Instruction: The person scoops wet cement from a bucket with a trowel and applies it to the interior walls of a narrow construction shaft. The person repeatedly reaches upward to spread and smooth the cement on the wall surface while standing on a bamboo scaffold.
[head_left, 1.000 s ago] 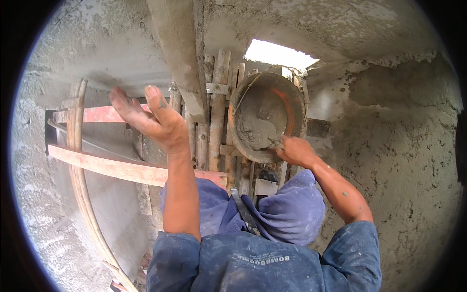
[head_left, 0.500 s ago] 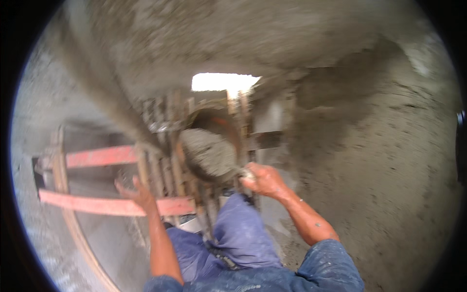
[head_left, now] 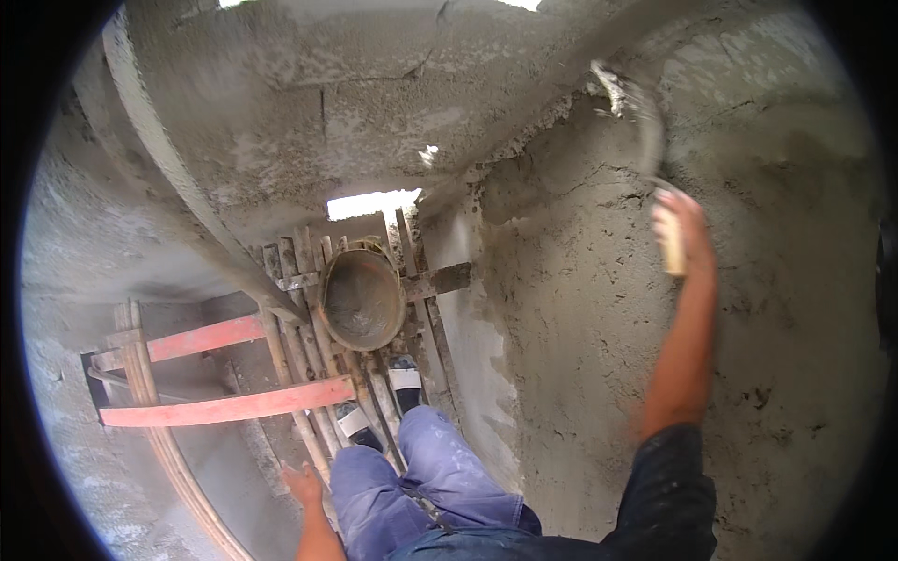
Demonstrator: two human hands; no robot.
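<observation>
My right hand (head_left: 687, 229) is raised at the upper right, closed around the pale handle of a trowel (head_left: 673, 248). The blade is smeared by motion and points up along the grey plastered wall (head_left: 599, 309). A blurred light clump of wet mortar (head_left: 610, 89) is by the blade's tip; whether it touches the wall I cannot tell. Low on the left, beside my knee, my left hand (head_left: 301, 483) holds nothing, its fingers loosely apart. A round bucket (head_left: 363, 304) with grey mortar on its inside stands on wooden slats in front of my feet.
I stand on a platform of narrow wooden slats (head_left: 297, 351) with gaps between them. Two red boards (head_left: 224, 404) cross an upright wooden frame (head_left: 140, 369) at the left. A thick slanting beam (head_left: 178, 178) runs down from the upper left. A bright opening (head_left: 369, 204) lies beyond the bucket.
My right hand has swung from the bucket up and right to the wall with the trowel. The mortar heap seen at the bucket is gone from there. My left hand has dropped lower.
</observation>
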